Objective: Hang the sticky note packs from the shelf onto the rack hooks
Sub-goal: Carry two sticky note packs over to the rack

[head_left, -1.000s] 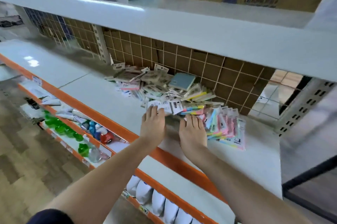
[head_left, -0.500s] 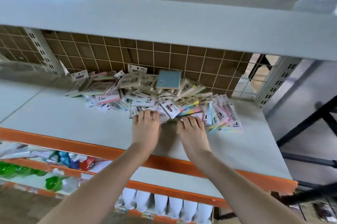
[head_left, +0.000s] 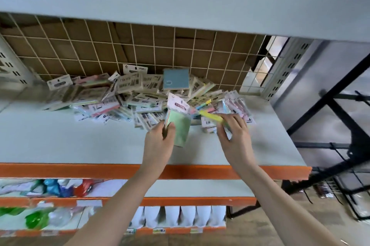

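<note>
**Two packs lifted off the shelf, none hung yet**

Half a second ago: both palms flat on the near edge of the heap, fingers straight, nothing held. Now: left hand (head_left: 159, 141) curled round a green pack (head_left: 180, 123), thumb on its face, fingers behind. Right hand (head_left: 233, 135) pinching a yellow-edged pack (head_left: 213, 118) between thumb and fingers, fingers bent, not fully closed. Both raised clear of the shelf board (head_left: 70, 137), just in front of the heap. For the task: picking done for these two, carrying and hooking still ahead.

Green pack nearly upright, long axis running bottom to top, white header card (head_left: 178, 103) with the hang end pointing up and away, printed face toward the camera. Judged well placed for sliding onto a hook without turning. Yellow-edged pack seen edge-on, long axis slanting up-left toward the green one; header end too blurred to tell.

Farther back: remaining pile of packs (head_left: 120, 97) spread against the wire grid (head_left: 140, 49), a blue pad (head_left: 176, 81) leaning on top. At far right, low down, a black wire rack (head_left: 340, 169); hooks blurred.
</note>
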Demonstrator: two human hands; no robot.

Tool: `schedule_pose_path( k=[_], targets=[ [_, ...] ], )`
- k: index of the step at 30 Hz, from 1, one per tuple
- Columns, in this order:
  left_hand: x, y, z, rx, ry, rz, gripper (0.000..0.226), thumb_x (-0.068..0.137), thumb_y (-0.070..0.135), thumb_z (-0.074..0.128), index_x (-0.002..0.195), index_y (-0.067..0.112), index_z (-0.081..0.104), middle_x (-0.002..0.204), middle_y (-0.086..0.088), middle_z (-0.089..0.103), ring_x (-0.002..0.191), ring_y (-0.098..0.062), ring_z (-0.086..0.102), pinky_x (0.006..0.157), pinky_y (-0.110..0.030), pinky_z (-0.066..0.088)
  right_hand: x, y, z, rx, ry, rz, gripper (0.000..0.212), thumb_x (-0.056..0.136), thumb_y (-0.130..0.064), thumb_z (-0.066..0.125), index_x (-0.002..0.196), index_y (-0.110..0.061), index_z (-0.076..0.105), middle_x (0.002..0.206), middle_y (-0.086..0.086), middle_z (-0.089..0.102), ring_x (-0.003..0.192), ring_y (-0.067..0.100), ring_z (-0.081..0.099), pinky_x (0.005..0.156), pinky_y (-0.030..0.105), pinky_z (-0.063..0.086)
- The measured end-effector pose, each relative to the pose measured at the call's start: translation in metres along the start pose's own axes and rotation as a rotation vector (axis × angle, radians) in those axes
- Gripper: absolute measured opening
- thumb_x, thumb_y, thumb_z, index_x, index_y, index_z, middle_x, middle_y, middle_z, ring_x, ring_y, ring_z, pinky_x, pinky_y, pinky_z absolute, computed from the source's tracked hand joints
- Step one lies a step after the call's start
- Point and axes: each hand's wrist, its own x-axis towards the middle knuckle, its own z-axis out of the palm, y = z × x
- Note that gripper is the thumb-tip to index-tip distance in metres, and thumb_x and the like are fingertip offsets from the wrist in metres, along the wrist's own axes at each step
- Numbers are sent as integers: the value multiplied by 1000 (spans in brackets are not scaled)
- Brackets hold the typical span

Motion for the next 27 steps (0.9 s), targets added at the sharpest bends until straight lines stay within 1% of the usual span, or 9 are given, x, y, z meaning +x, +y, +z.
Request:
schedule_pose_path(
  k=[2, 4, 7, 10, 14, 20, 21, 24, 27],
  targets=[
    [-3, 3, 7, -255, -56, -137, 23, 93, 17, 48, 71, 10, 47, 53, 7, 38, 49, -7, 38, 50, -24, 31, 3, 1, -13, 163, 74, 217, 26, 94, -9, 54, 73, -22, 46, 72, -8, 41, 61, 1, 37, 54, 14, 30],
    [-5, 7, 14, -412, -132, -240, 12, 92, 9, 48, 85, 16, 54, 69, 3, 54, 64, -12, 51, 61, -29, 42, 4, 5, -26, 396, 187, 455, 23, 95, -11, 53, 73, -14, 44, 66, -2, 41, 56, 3, 36, 47, 13, 29],
    [-10, 17, 29, -554, -264, -367, 24, 90, 3, 49, 94, 26, 56, 88, 0, 65, 85, -22, 61, 81, -45, 52, -1, 8, -43, 1000, 290, 791, 9, 94, 0, 51, 91, -8, 53, 82, 9, 60, 68, 19, 64, 57, 26, 52],
    [-19, 34, 48, -629, -357, -448, 20, 89, 8, 59, 97, 26, 58, 97, 0, 70, 90, -19, 68, 86, -50, 55, -15, 13, -60, 1255, 260, 877, 31, 89, 9, 53, 117, -4, 51, 91, 18, 68, 73, 25, 71, 59, 33, 57],
    [-37, 58, 77, -629, -456, -397, 23, 86, 26, 67, 107, 25, 59, 106, 0, 71, 99, -20, 68, 90, -50, 52, -40, 29, -87, 1199, 145, 840, 54, 79, 10, 64, 123, -20, 53, 109, 21, 65, 91, 27, 71, 67, 38, 58],
    [-77, 98, 124, -502, -534, -271, 37, 75, 36, 74, 108, 22, 62, 101, 1, 72, 90, -14, 69, 77, -34, 57, -79, 45, -142, 765, 12, 719, 20, 91, -10, 63, 109, -16, 59, 104, 10, 70, 86, 18, 70, 64, 31, 57],
    [-86, 106, 133, -482, -550, -247, 34, 76, 35, 74, 105, 24, 62, 97, 2, 72, 84, -10, 70, 67, -27, 57, -85, 48, -155, 702, 31, 721, 22, 89, -22, 66, 108, -12, 59, 102, 11, 70, 84, 18, 70, 64, 33, 57],
    [-117, 134, 160, -469, -605, -230, 35, 68, 36, 77, 95, 26, 58, 80, 9, 72, 69, -4, 69, 50, -19, 50, -105, 60, -196, 607, 95, 736, 64, 76, -52, 63, 102, 7, 58, 85, 15, 63, 76, 22, 59, 71, 36, 47],
    [-149, 163, 188, -460, -645, -192, 44, 56, 43, 75, 93, 26, 57, 82, 11, 70, 71, -3, 69, 56, -19, 52, -129, 77, -241, 588, 147, 724, 59, 76, -53, 64, 95, 3, 60, 82, 20, 64, 70, 15, 59, 64, 28, 49]
  ],
)
